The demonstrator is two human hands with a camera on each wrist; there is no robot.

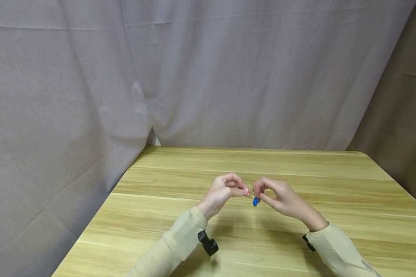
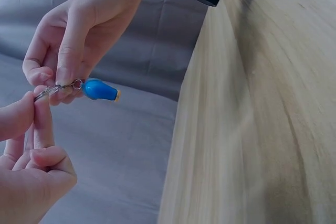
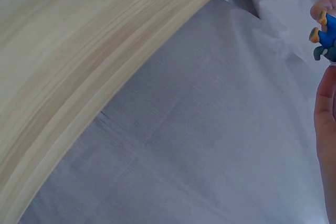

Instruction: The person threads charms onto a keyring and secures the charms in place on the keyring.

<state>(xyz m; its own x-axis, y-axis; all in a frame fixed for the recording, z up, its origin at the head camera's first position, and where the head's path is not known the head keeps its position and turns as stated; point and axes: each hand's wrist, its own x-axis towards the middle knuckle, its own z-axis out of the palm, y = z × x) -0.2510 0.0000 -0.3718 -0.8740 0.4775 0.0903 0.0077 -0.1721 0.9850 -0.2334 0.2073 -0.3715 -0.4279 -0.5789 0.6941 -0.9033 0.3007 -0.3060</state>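
Note:
Between the two hands, above the table, is a keychain: a metal split ring (image 1: 250, 192) joined by a short chain to a small blue figure charm (image 1: 255, 201). My left hand (image 1: 223, 192) pinches the ring between thumb and fingertip. With thumb and fingers my right hand (image 1: 280, 196) pinches the chain close to the charm. In the left wrist view the blue charm (image 2: 100, 89) sticks out sideways, its tip orange, beside the right hand's fingertips. Two orange-ended legs of the charm (image 3: 326, 38) show at the right edge of the right wrist view.
A wood-grain table (image 1: 180, 161) lies under both hands. Grey cloth (image 1: 228, 77) hangs behind it and along the left side, with a darker drape (image 1: 402, 115) on the right. Black camera mounts (image 1: 208, 243) sit on both wrists over light sleeves.

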